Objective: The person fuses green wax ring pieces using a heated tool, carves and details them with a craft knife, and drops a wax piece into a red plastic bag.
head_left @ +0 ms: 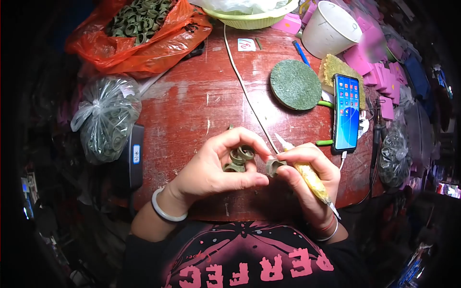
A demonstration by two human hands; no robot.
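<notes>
Between the fingertips of my right hand [314,175], a small grey-green ring [272,167] is pinched. The same hand also carries a slim tool with a yellow-wrapped handle [311,180], lying across the fingers. It has a pale pointed tip at the far end and a metal point near the wrist. My left hand [211,161] curls around several dark green rings [241,154] in its cupped fingers. Its index fingertip is close against the pinched ring, and its thumb lies just left of it. How the lower rings rest is partly hidden.
A round green abrasive disc [295,85] and a propped phone [346,113] stand ahead right. A cable [242,84] crosses the red table [182,115]. An orange bag [187,29] of rings, a clear bag [108,115], a basket [249,20] and a white bucket [329,31] surround it.
</notes>
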